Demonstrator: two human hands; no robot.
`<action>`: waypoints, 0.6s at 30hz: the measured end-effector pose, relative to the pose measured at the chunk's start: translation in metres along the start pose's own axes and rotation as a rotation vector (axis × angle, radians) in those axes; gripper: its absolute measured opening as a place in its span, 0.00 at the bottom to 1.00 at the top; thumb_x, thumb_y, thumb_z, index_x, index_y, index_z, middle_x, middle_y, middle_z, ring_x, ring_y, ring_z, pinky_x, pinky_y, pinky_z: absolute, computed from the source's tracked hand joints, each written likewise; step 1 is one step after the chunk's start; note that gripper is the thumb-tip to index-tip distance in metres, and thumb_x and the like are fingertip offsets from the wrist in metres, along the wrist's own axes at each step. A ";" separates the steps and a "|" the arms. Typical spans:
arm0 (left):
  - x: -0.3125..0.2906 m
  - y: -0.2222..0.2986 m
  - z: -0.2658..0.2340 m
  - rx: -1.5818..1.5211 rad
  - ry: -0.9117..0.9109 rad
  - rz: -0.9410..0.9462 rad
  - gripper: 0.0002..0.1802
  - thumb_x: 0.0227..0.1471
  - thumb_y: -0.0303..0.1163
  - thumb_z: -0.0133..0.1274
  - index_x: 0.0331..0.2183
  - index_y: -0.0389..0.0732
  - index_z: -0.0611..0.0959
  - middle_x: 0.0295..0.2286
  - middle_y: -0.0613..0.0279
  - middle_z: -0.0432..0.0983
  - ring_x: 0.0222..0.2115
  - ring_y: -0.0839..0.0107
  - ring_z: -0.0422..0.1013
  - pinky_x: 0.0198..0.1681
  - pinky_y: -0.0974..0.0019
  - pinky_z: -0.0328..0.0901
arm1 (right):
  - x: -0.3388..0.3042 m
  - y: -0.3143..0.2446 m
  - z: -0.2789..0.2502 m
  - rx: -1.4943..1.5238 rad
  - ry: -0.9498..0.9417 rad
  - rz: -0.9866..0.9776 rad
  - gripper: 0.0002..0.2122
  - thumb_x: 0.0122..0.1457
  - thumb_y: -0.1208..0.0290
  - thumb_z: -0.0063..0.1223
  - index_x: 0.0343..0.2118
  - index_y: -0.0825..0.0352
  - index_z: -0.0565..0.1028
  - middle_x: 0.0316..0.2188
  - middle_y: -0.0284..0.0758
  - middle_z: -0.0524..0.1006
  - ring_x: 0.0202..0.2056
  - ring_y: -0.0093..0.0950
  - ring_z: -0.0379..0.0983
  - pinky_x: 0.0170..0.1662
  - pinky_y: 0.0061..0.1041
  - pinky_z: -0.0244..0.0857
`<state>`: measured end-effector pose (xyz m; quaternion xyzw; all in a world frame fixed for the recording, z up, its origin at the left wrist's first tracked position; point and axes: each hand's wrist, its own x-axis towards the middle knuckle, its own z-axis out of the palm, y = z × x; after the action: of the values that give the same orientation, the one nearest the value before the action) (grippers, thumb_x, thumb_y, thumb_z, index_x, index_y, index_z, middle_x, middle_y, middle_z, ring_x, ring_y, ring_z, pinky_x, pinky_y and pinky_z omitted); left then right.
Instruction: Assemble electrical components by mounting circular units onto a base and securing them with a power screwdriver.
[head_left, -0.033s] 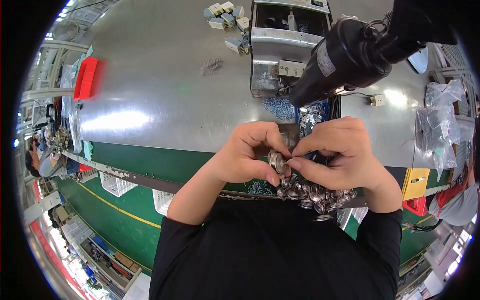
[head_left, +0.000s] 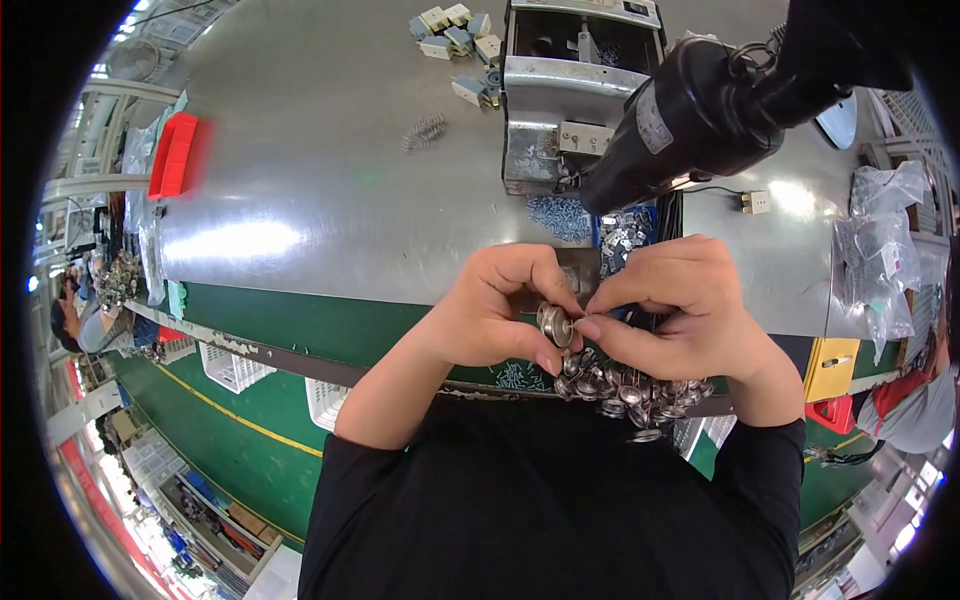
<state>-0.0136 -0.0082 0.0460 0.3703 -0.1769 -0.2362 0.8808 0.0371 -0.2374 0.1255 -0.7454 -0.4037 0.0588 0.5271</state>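
A round, shiny metal part point(head_left: 555, 325) with a thin stem is held between my two hands, just above the table's front edge. My left hand point(head_left: 497, 308) is closed round its disc with thumb and fingers. On the right, the thumb and forefinger of my right hand point(head_left: 680, 308) pinch at the stem, whose tip is hidden by the fingertips. Below the hands lies a heap of similar round metal parts point(head_left: 632, 393), partly covered by my right hand. Small bluish screws point(head_left: 520, 377) are scattered left of that heap.
Beyond my hands sit a blue bin point(head_left: 655, 220) of small metal pieces and a pile of bluish screws point(head_left: 560, 217). A black cylindrical tool point(head_left: 690, 115) overhangs a metal machine point(head_left: 532, 130). Farther left are springs point(head_left: 424, 132), cream-and-grey blocks point(head_left: 460, 42) and a red bin point(head_left: 172, 155).
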 end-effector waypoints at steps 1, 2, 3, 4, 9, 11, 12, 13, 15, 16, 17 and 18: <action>-0.001 -0.001 -0.001 0.090 0.019 0.036 0.23 0.43 0.24 0.78 0.39 0.33 0.81 0.34 0.59 0.83 0.36 0.70 0.83 0.40 0.67 0.77 | -0.001 0.000 0.002 -0.002 0.020 -0.006 0.07 0.46 0.76 0.73 0.27 0.64 0.83 0.17 0.30 0.76 0.14 0.23 0.67 0.19 0.22 0.55; -0.001 -0.001 -0.001 0.180 0.037 0.072 0.24 0.40 0.23 0.79 0.38 0.34 0.82 0.32 0.61 0.82 0.35 0.70 0.83 0.39 0.68 0.77 | -0.001 0.000 0.003 -0.004 0.041 -0.012 0.06 0.46 0.77 0.73 0.26 0.64 0.83 0.16 0.30 0.76 0.14 0.23 0.67 0.19 0.23 0.55; -0.001 0.000 0.001 0.182 0.037 0.073 0.24 0.40 0.23 0.79 0.38 0.34 0.82 0.32 0.61 0.82 0.35 0.70 0.83 0.39 0.68 0.77 | -0.001 0.001 0.004 -0.004 0.041 -0.015 0.06 0.46 0.77 0.73 0.26 0.64 0.83 0.16 0.30 0.76 0.14 0.23 0.67 0.19 0.23 0.55; 0.000 0.001 0.002 0.244 0.069 0.113 0.23 0.39 0.24 0.80 0.35 0.34 0.82 0.31 0.60 0.82 0.34 0.71 0.82 0.37 0.69 0.76 | -0.001 0.001 0.004 -0.042 0.038 -0.037 0.07 0.46 0.77 0.73 0.26 0.64 0.83 0.16 0.30 0.75 0.14 0.24 0.67 0.19 0.23 0.56; 0.003 -0.003 -0.002 0.605 0.162 0.320 0.24 0.36 0.28 0.83 0.29 0.35 0.81 0.28 0.58 0.82 0.28 0.72 0.80 0.31 0.70 0.73 | -0.005 0.009 0.012 -0.235 0.107 -0.193 0.08 0.43 0.79 0.74 0.25 0.65 0.82 0.15 0.31 0.73 0.14 0.28 0.67 0.20 0.25 0.59; 0.005 -0.001 0.000 0.923 0.229 0.529 0.25 0.33 0.32 0.84 0.27 0.37 0.81 0.26 0.57 0.82 0.25 0.67 0.79 0.29 0.69 0.71 | -0.006 0.014 0.016 -0.370 0.208 -0.347 0.09 0.42 0.81 0.73 0.26 0.67 0.81 0.16 0.32 0.73 0.15 0.29 0.69 0.20 0.26 0.60; 0.007 0.002 0.001 0.929 0.225 0.539 0.25 0.33 0.32 0.84 0.27 0.37 0.81 0.26 0.57 0.82 0.25 0.67 0.79 0.29 0.69 0.71 | -0.005 0.013 0.016 -0.375 0.211 -0.358 0.09 0.42 0.81 0.73 0.26 0.67 0.81 0.16 0.32 0.73 0.15 0.29 0.69 0.20 0.26 0.60; 0.009 0.007 0.002 0.945 0.178 0.553 0.24 0.36 0.31 0.82 0.29 0.35 0.82 0.26 0.55 0.82 0.26 0.67 0.79 0.28 0.67 0.71 | -0.005 0.011 0.015 -0.369 0.202 -0.339 0.10 0.41 0.81 0.73 0.27 0.68 0.81 0.17 0.32 0.73 0.16 0.29 0.69 0.20 0.26 0.60; 0.011 0.016 0.004 0.972 0.115 0.586 0.23 0.40 0.30 0.81 0.32 0.34 0.82 0.26 0.53 0.82 0.26 0.66 0.79 0.27 0.66 0.71 | -0.006 0.006 0.011 -0.351 0.176 -0.298 0.11 0.43 0.81 0.73 0.29 0.68 0.81 0.18 0.33 0.73 0.17 0.30 0.72 0.21 0.28 0.64; 0.009 0.015 0.006 0.999 0.139 0.513 0.19 0.41 0.25 0.78 0.34 0.33 0.83 0.27 0.52 0.83 0.27 0.64 0.80 0.28 0.65 0.72 | -0.005 0.006 0.011 -0.365 0.187 -0.315 0.11 0.43 0.81 0.73 0.29 0.68 0.81 0.18 0.33 0.73 0.17 0.30 0.72 0.21 0.28 0.64; 0.008 0.017 0.008 1.024 0.163 0.441 0.16 0.43 0.21 0.74 0.35 0.32 0.84 0.27 0.51 0.84 0.27 0.62 0.81 0.29 0.64 0.74 | -0.005 0.006 0.011 -0.350 0.177 -0.296 0.10 0.44 0.81 0.73 0.29 0.68 0.81 0.18 0.33 0.74 0.17 0.31 0.73 0.22 0.29 0.65; 0.008 0.022 0.012 1.032 0.148 0.457 0.16 0.43 0.21 0.74 0.35 0.32 0.84 0.27 0.51 0.84 0.27 0.62 0.81 0.29 0.64 0.74 | -0.006 0.004 0.010 -0.335 0.165 -0.274 0.10 0.45 0.81 0.73 0.29 0.68 0.80 0.19 0.34 0.75 0.18 0.32 0.74 0.22 0.30 0.67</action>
<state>-0.0068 -0.0056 0.0706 0.7207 -0.2827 0.1043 0.6244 0.0303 -0.2340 0.1153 -0.7630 -0.4607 -0.1424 0.4305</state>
